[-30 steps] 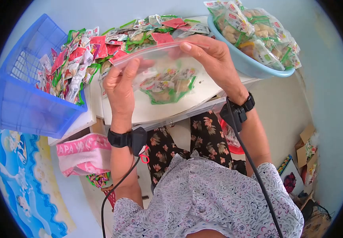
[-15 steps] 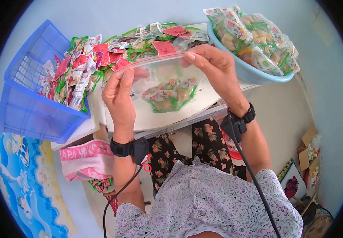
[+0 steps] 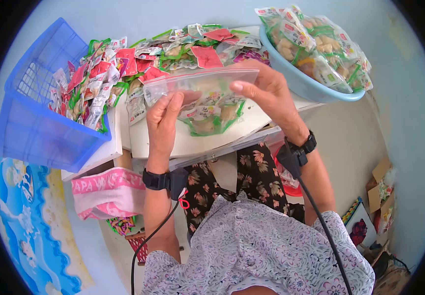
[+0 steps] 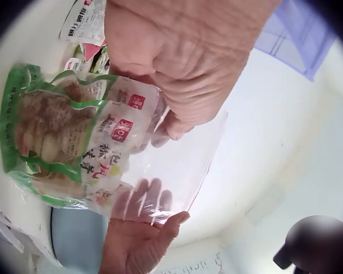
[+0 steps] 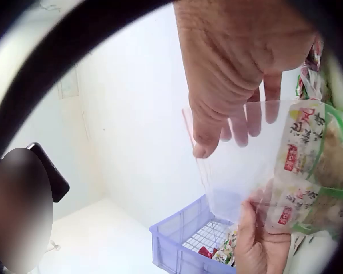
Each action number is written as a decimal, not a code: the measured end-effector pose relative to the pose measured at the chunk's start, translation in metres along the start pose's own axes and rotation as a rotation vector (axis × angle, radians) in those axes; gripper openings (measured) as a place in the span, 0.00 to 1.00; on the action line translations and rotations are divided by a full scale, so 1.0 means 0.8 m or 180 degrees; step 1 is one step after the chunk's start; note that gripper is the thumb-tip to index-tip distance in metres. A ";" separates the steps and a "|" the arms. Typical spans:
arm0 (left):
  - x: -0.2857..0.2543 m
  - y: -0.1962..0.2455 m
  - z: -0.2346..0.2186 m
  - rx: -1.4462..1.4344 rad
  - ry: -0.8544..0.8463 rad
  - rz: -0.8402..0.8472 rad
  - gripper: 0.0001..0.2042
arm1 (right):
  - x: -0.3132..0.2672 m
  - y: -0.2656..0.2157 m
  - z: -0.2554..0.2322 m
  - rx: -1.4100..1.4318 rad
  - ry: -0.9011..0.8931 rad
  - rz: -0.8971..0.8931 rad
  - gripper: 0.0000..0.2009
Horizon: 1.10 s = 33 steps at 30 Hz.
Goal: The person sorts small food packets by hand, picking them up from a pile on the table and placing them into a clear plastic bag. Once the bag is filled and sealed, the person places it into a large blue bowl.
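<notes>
A clear zip bag with a red strip along its top edge is held up between both hands over the white table. Inside it, several green-edged food packets sit at the bottom. My left hand pinches the left side of the bag below the strip, thumb in front. The right hand grips the upper right corner. Its thumb lies near the strip, and its other fingers show through the clear plastic in the right wrist view. Close up in the left wrist view, the packets have red labels.
A blue plastic basket of small packets stands at the left. Loose red, white and green packets are heaped along the back of the table. On the right, a light blue basin is piled with filled clear bags.
My left hand has shifted from the bag's top left corner down and to the right, onto its side. The bag has dropped slightly. The right hand stays at its right corner.
</notes>
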<state>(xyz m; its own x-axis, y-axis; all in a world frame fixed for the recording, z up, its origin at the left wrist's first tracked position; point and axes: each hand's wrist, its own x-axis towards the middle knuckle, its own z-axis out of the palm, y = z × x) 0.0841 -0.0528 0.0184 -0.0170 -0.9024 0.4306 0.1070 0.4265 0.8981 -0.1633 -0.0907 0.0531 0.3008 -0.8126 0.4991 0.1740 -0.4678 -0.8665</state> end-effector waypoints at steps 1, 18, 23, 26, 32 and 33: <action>0.000 0.000 0.000 -0.0015 -0.0001 -0.0008 0.14 | -0.003 0.006 0.001 0.0054 -0.0098 0.0133 0.17; 0.006 0.001 0.021 0.0253 0.0397 0.0335 0.15 | -0.007 0.020 0.027 -0.0263 0.0016 -0.0027 0.14; 0.006 0.001 0.027 0.0315 0.0512 0.0126 0.16 | -0.011 0.017 0.028 -0.0531 0.0081 0.0101 0.13; -0.002 -0.002 0.021 0.0306 0.0444 -0.0026 0.16 | -0.014 0.018 0.021 -0.0623 0.0039 0.0159 0.13; 0.004 0.000 0.020 0.0323 0.0554 -0.0019 0.15 | -0.012 0.021 0.020 -0.0414 -0.0060 0.0434 0.14; 0.005 0.000 0.019 0.0384 0.0565 0.0006 0.15 | -0.010 0.021 0.022 -0.0380 -0.0051 0.0449 0.15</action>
<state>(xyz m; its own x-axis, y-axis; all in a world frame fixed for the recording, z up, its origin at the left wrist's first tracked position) 0.0687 -0.0554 0.0212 0.1597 -0.8937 0.4193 -0.0129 0.4228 0.9061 -0.1462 -0.0856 0.0344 0.3294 -0.8680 0.3717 0.0166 -0.3882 -0.9214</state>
